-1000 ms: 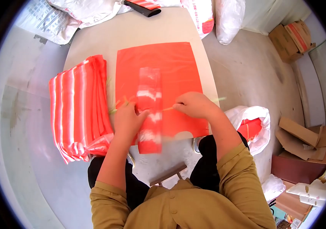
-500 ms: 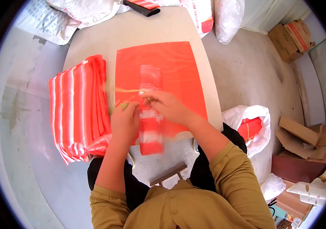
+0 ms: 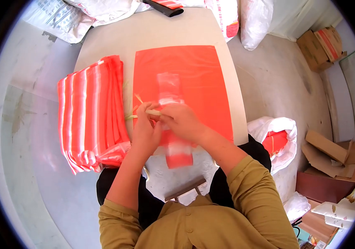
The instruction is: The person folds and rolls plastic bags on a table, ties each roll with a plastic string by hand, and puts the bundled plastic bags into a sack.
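A folded red-and-white striped bundle [image 3: 179, 154] lies lengthwise over a flat red sheet [image 3: 202, 74], its near end past the table's edge. Across its middle, my left hand [image 3: 146, 128] and my right hand [image 3: 181, 120] meet, both with closed fingers. A pale yellow-green strip [image 3: 153, 112] is pinched between them, with loose ends sticking out to the left of my left hand. Fingers hide the part of the bundle beneath them. Left of the sheet rests a thick stack of striped red-and-white bags [image 3: 90, 112].
White printed sacks [image 3: 57, 18] and a dark roll [image 3: 167, 8] are at the table's [image 3: 111, 35] far edge. To the right, a white sack [image 3: 291, 137] holds red bundles. Cardboard boxes [image 3: 314, 50] stand farther back, and an open box [image 3: 331, 178] is at lower right.
My right hand has moved left from the sheet's right side, over the bundle, to meet my left hand. The strip is now held between both. The view has shifted slightly.
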Demonstrator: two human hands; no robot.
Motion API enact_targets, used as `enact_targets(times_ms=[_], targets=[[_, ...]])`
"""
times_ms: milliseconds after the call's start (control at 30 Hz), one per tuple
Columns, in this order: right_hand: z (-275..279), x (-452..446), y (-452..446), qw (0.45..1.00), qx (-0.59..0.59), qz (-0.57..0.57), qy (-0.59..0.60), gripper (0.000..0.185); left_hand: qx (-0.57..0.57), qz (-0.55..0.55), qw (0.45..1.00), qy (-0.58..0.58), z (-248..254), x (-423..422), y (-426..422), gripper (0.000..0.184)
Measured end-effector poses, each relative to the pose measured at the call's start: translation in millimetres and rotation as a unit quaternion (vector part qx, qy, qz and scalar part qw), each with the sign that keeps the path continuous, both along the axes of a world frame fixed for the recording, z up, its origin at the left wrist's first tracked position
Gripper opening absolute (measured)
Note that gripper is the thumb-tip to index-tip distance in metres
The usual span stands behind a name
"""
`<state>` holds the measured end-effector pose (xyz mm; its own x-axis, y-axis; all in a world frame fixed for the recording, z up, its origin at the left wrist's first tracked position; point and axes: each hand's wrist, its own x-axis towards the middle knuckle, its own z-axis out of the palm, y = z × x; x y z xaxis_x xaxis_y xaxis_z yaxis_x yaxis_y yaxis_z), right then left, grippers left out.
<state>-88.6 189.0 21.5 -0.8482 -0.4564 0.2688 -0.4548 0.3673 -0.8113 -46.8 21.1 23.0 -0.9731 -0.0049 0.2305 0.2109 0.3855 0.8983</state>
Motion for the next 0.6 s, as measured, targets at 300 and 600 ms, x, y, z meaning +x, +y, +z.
enact_targets(times_ms=[300,600], targets=[[6.4,9.2,-1.5,0.990,-0.054,-0.082,-0.103,0.011,0.052,0.025,0.986,-0.158,-7.6,-14.7,-6.8,0.026],[-6.6,-1.0,7.6,0.981,0.047,-0.017,0.185,0.015,0.119,-0.013,0.968,-0.222,-8.6,-15.6,-10.8,0.008]])
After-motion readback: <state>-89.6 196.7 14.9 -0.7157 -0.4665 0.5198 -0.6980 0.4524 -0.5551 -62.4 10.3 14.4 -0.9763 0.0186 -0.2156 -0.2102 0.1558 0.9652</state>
